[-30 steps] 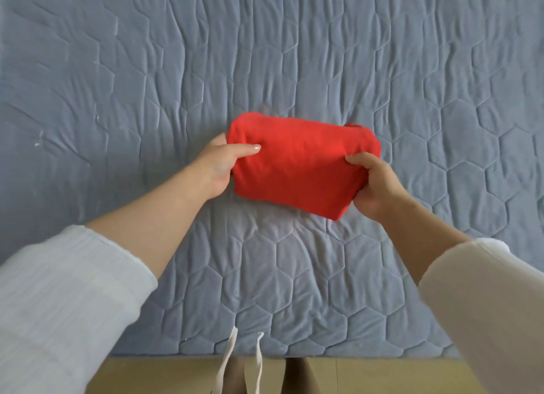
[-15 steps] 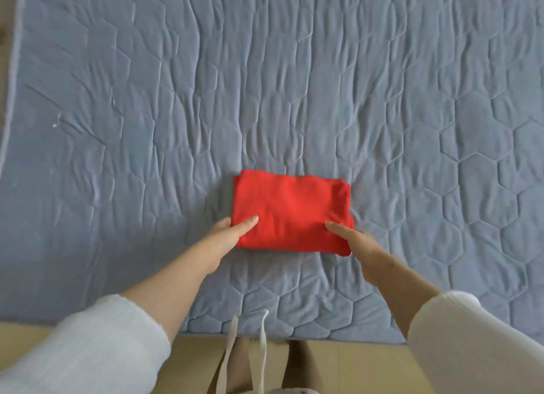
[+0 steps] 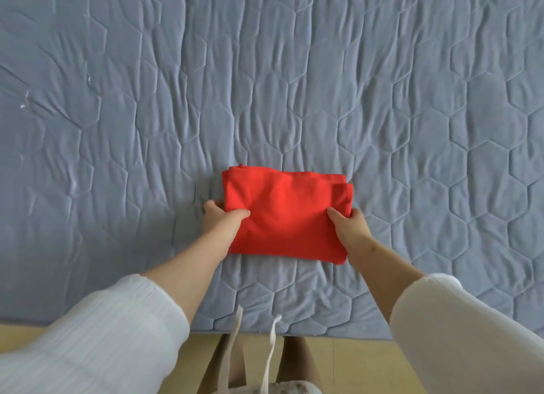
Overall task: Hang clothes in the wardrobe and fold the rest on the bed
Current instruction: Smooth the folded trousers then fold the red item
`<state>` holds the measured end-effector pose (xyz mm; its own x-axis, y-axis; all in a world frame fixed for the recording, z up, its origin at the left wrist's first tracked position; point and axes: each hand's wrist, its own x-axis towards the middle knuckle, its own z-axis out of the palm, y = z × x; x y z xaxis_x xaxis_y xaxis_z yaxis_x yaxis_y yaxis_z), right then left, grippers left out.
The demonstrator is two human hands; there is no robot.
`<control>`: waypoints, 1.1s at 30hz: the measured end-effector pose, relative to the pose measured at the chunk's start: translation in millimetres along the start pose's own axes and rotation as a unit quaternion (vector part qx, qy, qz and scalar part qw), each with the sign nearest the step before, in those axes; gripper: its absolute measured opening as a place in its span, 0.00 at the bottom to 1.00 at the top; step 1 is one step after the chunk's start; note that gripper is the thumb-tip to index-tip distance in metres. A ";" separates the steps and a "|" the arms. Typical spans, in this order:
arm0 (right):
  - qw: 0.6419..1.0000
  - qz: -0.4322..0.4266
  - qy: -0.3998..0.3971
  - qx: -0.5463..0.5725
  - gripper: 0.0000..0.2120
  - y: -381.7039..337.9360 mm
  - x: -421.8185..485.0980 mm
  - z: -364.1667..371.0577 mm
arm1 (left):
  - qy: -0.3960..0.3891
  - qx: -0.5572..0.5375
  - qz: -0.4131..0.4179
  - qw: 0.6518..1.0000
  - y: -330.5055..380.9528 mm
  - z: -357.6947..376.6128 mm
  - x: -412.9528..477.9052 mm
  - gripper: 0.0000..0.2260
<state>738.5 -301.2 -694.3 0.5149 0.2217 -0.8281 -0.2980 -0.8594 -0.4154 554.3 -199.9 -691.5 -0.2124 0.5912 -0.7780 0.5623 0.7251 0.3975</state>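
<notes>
Folded garment (image 3: pixel 287 214) is showing solid bright red-orange. Bed cover (image 3: pixel 294 84) is reading muted blue-grey, with tone-on-tone hexagon quilting running all over it and a few white flecks (image 3: pixel 25 100) sitting at its left. Left sleeve (image 3: pixel 97 334) is coming up white with fine ribbed lines, right sleeve (image 3: pixel 459 329) plain white. Floor (image 3: pixel 347 364) is showing pale tan. Two cords (image 3: pixel 270 351) are showing off-white.

red garment (image 3: pixel 285 214): matt, soft cloth
bed cover (image 3: pixel 382 99): quilted, wrinkled grey-blue cloth
sleeves (image 3: pixel 97 334): white ribbed fabric
floor (image 3: pixel 353 364): smooth wood

Garment (image 3: pixel 285 214) seemingly hides left grip (image 3: pixel 223 220), right grip (image 3: pixel 351 226) undersides.
</notes>
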 end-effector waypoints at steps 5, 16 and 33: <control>0.999 0.042 0.033 0.007 0.30 7.8 12.0 11.9 | -0.085 -0.082 -0.028 0.993 6.8 9.2 9.2 0.27; 0.997 -0.051 -0.008 0.049 0.06 -38.4 -41.2 4.1 | -0.103 -0.146 0.006 0.984 24.1 -40.5 -19.5 0.13; 0.931 -0.339 -0.134 -0.006 0.11 -290.0 -364.0 8.0 | 0.185 -0.319 0.186 0.911 159.9 -341.5 -251.8 0.26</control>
<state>631.1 -129.1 -275.4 0.3613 0.8212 -0.4417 0.0325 -0.4845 -0.8742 424.8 -112.3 -265.9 -0.4239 0.8307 -0.3610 0.0974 0.4381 0.8937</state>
